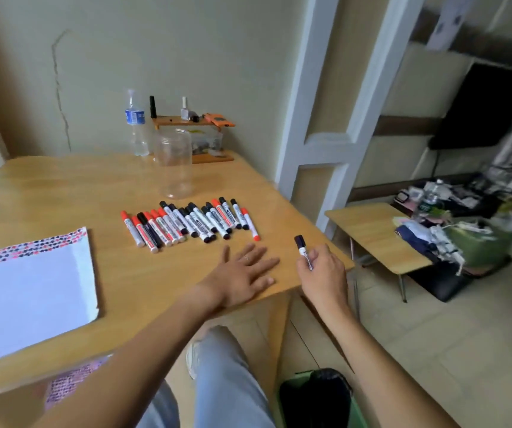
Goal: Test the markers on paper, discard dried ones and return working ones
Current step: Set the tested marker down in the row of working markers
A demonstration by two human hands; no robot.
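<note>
The right hand [322, 270] was curled round a black-capped marker [303, 251], gripping its white barrel low down so that the capped end stuck up and away from the person, above the near right corner of the wooden worktop [63, 193]. The left hand [244, 273] lay flat on the worktop just beside it, palm down, fingers straight and spread, holding nothing; a ring showed on one finger.

Just beyond the left hand's fingertips lay a row of markers [186, 223], side by side and partly overlapping, some with red caps and some with black, all on white barrels. One red-capped marker [250, 224] lay at the right end of the row, its near end pointing toward the left hand. Behind the row stood an upright clear plastic jar [174, 163] with no lid on it.

Well to the left, near the worktop's front edge, lay a white paper pad [29, 288] with a band of red and black marks along its far edge. At the back of the worktop stood a clear water bottle [137, 125] with a blue label, next to a small wooden shelf [193, 122] carrying small items.

On the floor below the right forearm sat a green bin [319, 400] lined with a black bag. A low side table [375, 236] stood to the right.
</note>
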